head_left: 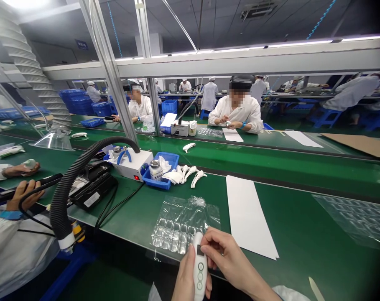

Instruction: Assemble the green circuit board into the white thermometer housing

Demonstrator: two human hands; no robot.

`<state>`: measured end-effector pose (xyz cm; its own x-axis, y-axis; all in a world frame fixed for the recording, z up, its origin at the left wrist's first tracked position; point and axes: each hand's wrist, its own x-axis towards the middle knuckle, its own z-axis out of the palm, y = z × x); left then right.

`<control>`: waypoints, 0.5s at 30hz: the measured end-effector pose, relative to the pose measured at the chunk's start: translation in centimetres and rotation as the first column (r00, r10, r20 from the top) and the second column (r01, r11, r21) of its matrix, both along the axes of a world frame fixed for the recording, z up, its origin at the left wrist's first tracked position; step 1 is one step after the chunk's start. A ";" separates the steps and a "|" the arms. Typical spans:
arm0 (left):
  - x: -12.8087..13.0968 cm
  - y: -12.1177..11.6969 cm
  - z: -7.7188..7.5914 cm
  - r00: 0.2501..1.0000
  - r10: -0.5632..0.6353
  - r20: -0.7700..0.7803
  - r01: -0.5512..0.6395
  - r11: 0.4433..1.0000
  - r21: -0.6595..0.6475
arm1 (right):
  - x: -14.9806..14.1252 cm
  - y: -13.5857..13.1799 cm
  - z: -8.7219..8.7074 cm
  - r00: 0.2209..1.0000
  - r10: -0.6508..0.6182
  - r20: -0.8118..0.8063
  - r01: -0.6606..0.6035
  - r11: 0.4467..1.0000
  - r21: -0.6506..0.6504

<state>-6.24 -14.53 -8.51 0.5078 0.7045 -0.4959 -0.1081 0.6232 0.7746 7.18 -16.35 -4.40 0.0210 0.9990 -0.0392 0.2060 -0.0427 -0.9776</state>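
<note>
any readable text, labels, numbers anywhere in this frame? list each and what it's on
None can be read.
White handheld device held by left hand and right hand: round button icons, no legible characters.
Blue wall sign: too blurred.
Label on black unit: too small.
Jar in blue tray: label unreadable.

Both hands (208,263) holding white handset (200,267), green bench (290,217)

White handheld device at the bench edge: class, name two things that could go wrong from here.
1. Both hands, left hand and right hand, hold the white device beyond the table edge; a slip might drop it to the floor.
2. The clear blister sheet lies just ahead; a forearm could sweep it off.
</note>
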 end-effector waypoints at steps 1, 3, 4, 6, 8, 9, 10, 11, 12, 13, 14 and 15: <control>0.0 0.0 0.1 1.000 -0.002 -0.005 0.002 1.000 0.003 | 0.0 0.0 0.0 1.000 0.000 0.003 0.000 1.000 0.001; 0.0 0.0 0.1 1.000 -0.008 -0.018 0.008 1.000 0.008 | 0.0 0.0 0.0 1.000 0.004 0.005 -0.004 1.000 0.000; 0.0 0.0 0.2 1.000 -0.011 -0.021 0.011 1.000 0.011 | 0.1 0.0 0.0 1.000 0.007 0.003 -0.007 1.000 0.000; -0.1 0.0 0.2 0.999 -0.009 -0.031 0.009 1.000 0.005 | 0.1 0.0 0.0 1.000 0.014 -0.004 -0.014 1.000 -0.005; -0.1 0.1 0.3 0.999 0.001 -0.042 -0.001 1.000 -0.004 | 0.1 0.0 0.0 1.000 0.020 -0.011 -0.020 1.000 -0.009; -0.1 0.1 0.4 0.999 0.005 -0.043 -0.005 1.000 -0.006 | 0.1 0.0 -0.1 1.000 0.021 -0.015 -0.022 1.000 -0.010; -0.1 0.1 0.4 0.999 0.008 -0.044 -0.008 1.000 -0.009 | 0.2 0.0 -0.1 1.000 0.024 -0.019 -0.024 1.000 -0.011; -0.1 0.1 0.5 0.999 0.007 -0.041 -0.007 1.000 -0.009 | 0.2 0.0 -0.1 0.999 0.025 -0.019 -0.025 1.000 -0.011; -0.1 0.1 0.5 0.999 0.003 -0.038 -0.003 1.000 -0.007 | 0.2 0.0 -0.2 1.000 0.025 -0.015 -0.026 1.000 -0.010; -0.1 0.1 0.5 0.999 -0.001 -0.034 0.000 1.000 -0.005 | 0.1 0.0 -0.2 1.000 0.024 -0.004 -0.024 1.000 -0.008; -0.1 0.0 0.5 0.999 0.000 -0.034 0.000 1.000 -0.005 | 0.1 0.0 -0.2 1.000 0.021 0.016 -0.021 1.000 -0.004; -0.1 0.0 0.4 0.999 0.002 -0.040 -0.002 1.000 -0.002 | 0.1 -0.1 -0.1 0.999 0.016 0.041 -0.016 1.000 0.000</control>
